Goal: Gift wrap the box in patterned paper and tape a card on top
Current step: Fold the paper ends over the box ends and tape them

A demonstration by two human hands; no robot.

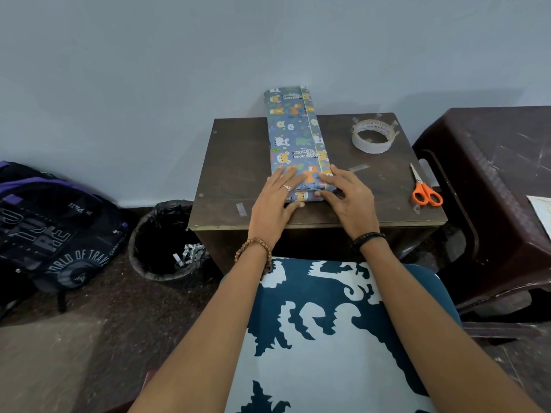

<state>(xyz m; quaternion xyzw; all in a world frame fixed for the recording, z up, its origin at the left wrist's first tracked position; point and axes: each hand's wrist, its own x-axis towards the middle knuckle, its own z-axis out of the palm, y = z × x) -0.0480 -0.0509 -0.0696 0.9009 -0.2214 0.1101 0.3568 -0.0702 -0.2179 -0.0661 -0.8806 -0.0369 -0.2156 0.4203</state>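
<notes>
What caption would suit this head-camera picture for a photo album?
Both hands, left and right, press the near end of a wrapped box on a small table, tape roll and scissors alongside.

Box (293,135) in smooth printed paper, matt scuffed wood table (238,162), scissors (425,190) w/ prob. plastic handles

A black and purple backpack (50,234) is lying on the dark speckled floor (98,317) at left, a bin (167,242) lined in black plastic is standing just beside the small brown table (238,162), and a dark brown plastic chair (504,186) is standing at right.
</notes>
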